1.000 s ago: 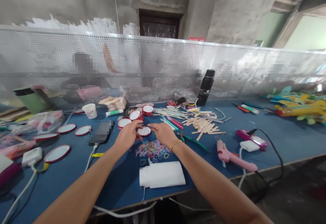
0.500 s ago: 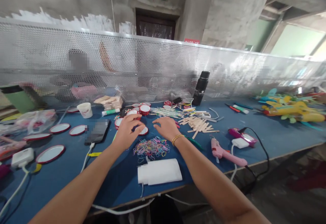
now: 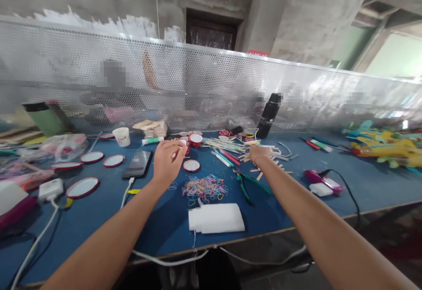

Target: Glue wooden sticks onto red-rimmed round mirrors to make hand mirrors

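Observation:
My left hand (image 3: 168, 160) hovers in front of a small stack of red-rimmed round lids (image 3: 195, 139). Its thumb and fingertips come together in a pinch; whatever may be between them cannot be made out. A single red-rimmed white disc (image 3: 191, 165) lies just right of it. Over at the pile of flat wooden sticks (image 3: 275, 168), my right hand (image 3: 260, 153) reaches down, its fingers hidden behind the back of the hand. Green-handled pliers (image 3: 245, 189) and several markers (image 3: 227, 156) lie nearby. Colourful small rubber bands (image 3: 205, 187) form a heap between my arms.
A white rectangular block (image 3: 216, 218) with a cable lies near the front edge. A phone (image 3: 137, 164) and more red-rimmed discs (image 3: 82, 187) lie left. Behind stand a paper cup (image 3: 121, 137), a black bottle (image 3: 268, 116) and a perforated metal screen (image 3: 214, 74). A purple device (image 3: 325, 182) sits right.
My right hand has moved right and forward from beside the discs onto the wooden sticks. The fingers of my left hand have drawn together. The view has shifted slightly left; my right arm now covers the pink glue gun.

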Demonstrator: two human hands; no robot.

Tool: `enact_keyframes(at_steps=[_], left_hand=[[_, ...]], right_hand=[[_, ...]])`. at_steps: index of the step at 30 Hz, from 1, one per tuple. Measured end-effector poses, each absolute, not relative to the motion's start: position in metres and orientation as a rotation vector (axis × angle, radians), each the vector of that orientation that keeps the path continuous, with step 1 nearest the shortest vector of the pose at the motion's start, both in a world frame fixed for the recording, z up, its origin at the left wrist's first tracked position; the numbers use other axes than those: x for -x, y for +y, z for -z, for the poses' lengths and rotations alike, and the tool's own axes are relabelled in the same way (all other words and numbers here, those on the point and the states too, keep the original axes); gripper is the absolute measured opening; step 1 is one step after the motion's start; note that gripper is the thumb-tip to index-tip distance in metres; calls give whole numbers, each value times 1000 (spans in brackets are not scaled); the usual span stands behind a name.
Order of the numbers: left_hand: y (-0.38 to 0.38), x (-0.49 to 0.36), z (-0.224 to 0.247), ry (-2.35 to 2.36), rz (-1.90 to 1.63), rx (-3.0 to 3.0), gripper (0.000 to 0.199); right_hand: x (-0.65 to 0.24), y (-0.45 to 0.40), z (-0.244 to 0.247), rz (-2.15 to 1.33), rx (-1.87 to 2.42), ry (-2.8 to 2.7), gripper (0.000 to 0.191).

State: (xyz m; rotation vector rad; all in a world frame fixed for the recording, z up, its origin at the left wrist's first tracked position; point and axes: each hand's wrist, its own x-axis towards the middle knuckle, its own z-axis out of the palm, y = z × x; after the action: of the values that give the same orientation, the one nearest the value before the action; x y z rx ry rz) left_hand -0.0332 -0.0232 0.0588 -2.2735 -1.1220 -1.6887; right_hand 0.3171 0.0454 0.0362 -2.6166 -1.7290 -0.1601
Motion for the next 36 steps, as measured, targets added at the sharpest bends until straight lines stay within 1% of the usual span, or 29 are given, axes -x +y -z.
enact_keyframes(at_steps=[4, 8, 10, 12, 15, 17, 18, 20, 21, 23, 26, 29, 32, 36], left_hand=[[-18, 37, -57, -1161, 1674, 2223, 36], [-18, 37, -55, -1199, 1692, 2219, 36], [-18, 37, -54, -1224, 1689, 2231, 32], [-17, 36, -51, -1272, 1662, 2280, 30], [-12, 34, -44, -1352, 1666, 2413, 31], [-7, 34, -39, -1354, 1695, 2532, 33], [-6, 33, -37, -1367, 1712, 2580, 32], [-4, 33, -35, -1395, 1753, 2689, 32], [-4, 32, -34, -1405, 1747, 2760, 31], [-5, 31, -35, -1463, 1779, 2801, 26], [-8, 30, -35, -1622, 1903, 2734, 18], [-8, 28, -32, -1693, 2015, 2744, 17], [-6, 27, -28, -1697, 2089, 2817, 19], [-9, 23, -28, -1751, 2180, 2877, 21]], right_hand=[[-323, 47, -28, 210, 2585, -1677, 35], [-317, 43, -50, 181, 2514, -1646, 29], [-305, 35, -64, 136, 2404, -1699, 26], [-282, 24, -71, 56, 2191, -1837, 24], [-233, 5, -64, -185, 1823, -2029, 24], [-200, -5, -52, -683, 1330, -2016, 20], [-186, -9, -46, -819, 1173, -1987, 17], [-164, -13, -36, -892, 1053, -1923, 15], [-157, -14, -33, -893, 1048, -1920, 15], [-148, -16, -29, -785, 1084, -1942, 14], [-145, -21, -25, -433, 1159, -1977, 16], [-144, -28, -20, -158, 1188, -1988, 15], [-145, -31, -14, -200, 1185, -1976, 10], [-149, -25, -7, -433, 1177, -1936, 14]])
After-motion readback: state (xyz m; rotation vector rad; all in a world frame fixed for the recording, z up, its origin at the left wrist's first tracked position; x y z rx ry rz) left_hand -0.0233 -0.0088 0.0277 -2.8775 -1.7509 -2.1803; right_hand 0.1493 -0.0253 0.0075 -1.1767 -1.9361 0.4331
